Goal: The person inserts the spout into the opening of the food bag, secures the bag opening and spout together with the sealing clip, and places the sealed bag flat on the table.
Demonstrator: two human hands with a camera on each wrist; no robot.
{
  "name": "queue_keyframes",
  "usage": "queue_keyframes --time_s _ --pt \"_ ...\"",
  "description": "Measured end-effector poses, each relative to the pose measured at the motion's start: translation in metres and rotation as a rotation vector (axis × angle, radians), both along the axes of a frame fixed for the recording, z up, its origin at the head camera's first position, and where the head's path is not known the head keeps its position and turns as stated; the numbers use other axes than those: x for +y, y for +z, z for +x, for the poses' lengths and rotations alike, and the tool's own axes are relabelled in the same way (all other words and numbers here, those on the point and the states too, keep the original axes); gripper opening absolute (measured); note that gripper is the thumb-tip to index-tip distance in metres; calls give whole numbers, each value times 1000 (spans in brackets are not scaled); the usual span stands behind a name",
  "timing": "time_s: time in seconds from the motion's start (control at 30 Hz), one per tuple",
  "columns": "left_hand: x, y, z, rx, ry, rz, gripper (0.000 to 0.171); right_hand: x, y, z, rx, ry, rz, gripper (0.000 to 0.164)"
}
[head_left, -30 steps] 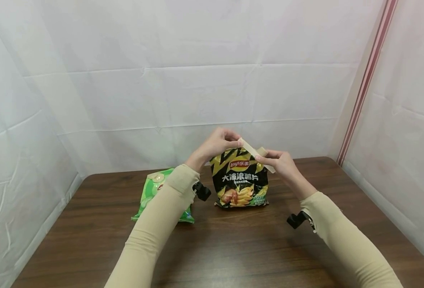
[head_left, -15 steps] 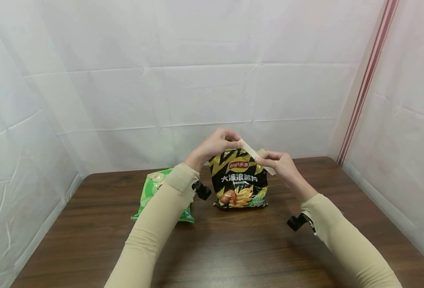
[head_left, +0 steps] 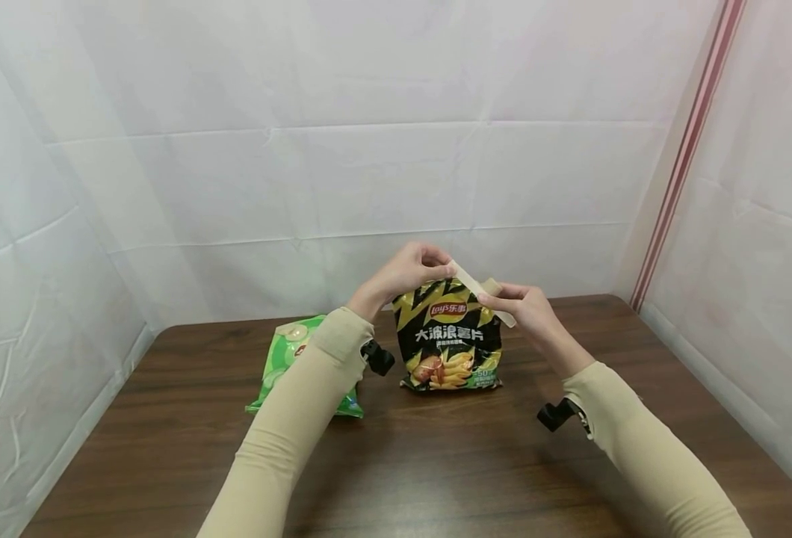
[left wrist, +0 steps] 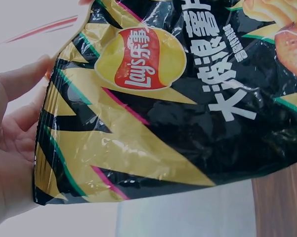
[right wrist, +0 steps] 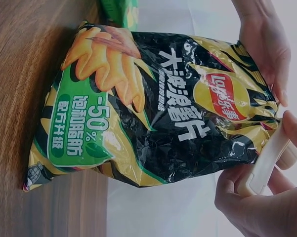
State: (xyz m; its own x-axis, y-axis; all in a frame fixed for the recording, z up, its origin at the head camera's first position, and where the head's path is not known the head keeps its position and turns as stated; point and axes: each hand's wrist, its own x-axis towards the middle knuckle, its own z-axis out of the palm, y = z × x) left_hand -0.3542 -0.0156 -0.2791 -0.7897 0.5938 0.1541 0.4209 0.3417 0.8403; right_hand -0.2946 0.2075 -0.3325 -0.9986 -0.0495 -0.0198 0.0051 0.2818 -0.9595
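Note:
A black and gold bag of potato chips (head_left: 446, 336) stands upright on the table, front toward me. Slanting across its top right edge is a cream-coloured bag clip (head_left: 466, 278) with a stubby round piece sticking out behind. My left hand (head_left: 409, 267) pinches the clip's upper left end at the bag's top edge; in the left wrist view its fingers pass behind the bag. The right hand (head_left: 527, 305) grips the clip's lower right part between thumb and fingers. In the right wrist view, the clip (right wrist: 264, 165) lies along the crumpled top of the bag.
A green chip bag (head_left: 291, 340) lies on the brown wooden table (head_left: 436, 463) at the left, partly hidden behind the left sleeve. White sheeting (head_left: 369, 172) rises behind the table and along both sides.
Both hands keep their hold on the clip and stay almost in place. The black chip bag sways very slightly.

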Motion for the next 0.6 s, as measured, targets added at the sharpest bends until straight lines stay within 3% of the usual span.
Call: queue_keyframes --time_s 0.2,0.37,0.47,0.6 --pt "-4 1 -1 63 5 -33 17 4 -1 -2 5 11 2 54" --pt "-15 -4 3 99 56 -57 16 10 -7 -6 -8 -8 -15 43" --pt "-23 -9 6 54 120 -7 21 15 -11 -7 -31 -9 -49 48" --pt "-31 -19 9 -50 229 86 30 23 -18 -6 -79 27 -98 71"
